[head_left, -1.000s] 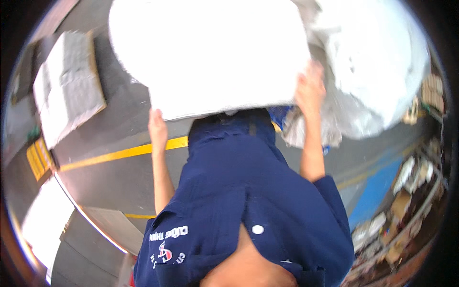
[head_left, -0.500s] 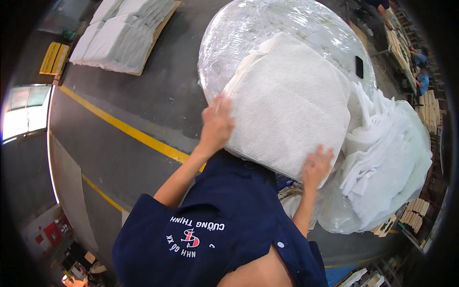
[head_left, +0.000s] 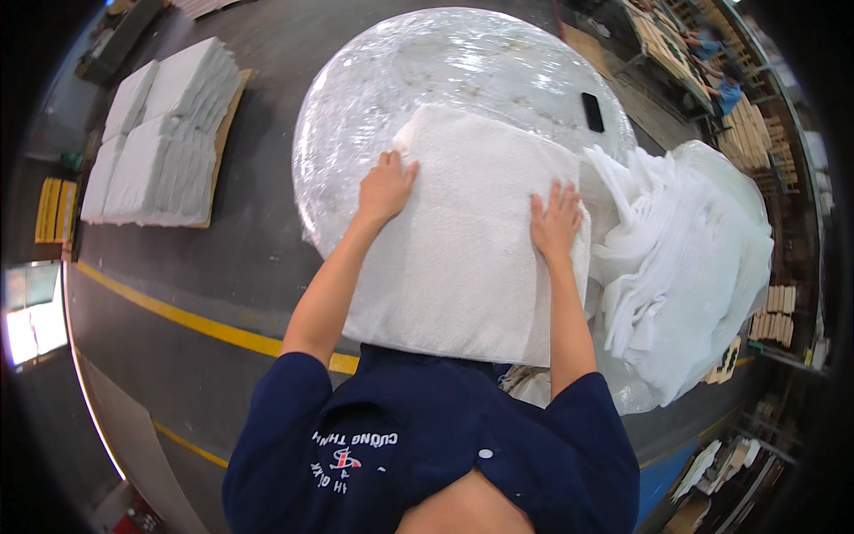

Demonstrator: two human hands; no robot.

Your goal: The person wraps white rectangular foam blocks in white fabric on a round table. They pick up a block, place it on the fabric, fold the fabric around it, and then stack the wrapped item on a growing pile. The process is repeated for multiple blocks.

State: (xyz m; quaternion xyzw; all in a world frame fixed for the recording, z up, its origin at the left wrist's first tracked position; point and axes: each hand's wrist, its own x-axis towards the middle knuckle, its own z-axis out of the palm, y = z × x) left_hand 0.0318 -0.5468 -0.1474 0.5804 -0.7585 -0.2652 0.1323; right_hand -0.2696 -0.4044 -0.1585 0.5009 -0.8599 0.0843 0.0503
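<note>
A square white cushion (head_left: 463, 267) with a textured fabric cover lies in front of me, its near edge against my shirt. Beneath its far part is a round table (head_left: 356, 98) wrapped in shiny clear film. My left hand (head_left: 387, 189) rests at the cushion's far left side, fingers extended. On the right side, my right hand (head_left: 557, 221) lies flat on the cover with its fingers spread. Neither hand grips anything.
A black phone (head_left: 592, 112) lies on the table's right side. Beside the table, a clear plastic bag holds bunched thin white sheets (head_left: 667, 267). White cushions (head_left: 165, 160) are stacked on a board at far left. Co-workers (head_left: 725, 93) sit at upper right near wooden parts.
Both hands have moved away from me along the cushion, from its near part to its far part. The cushion has turned straighter to me and sits closer to my body.
</note>
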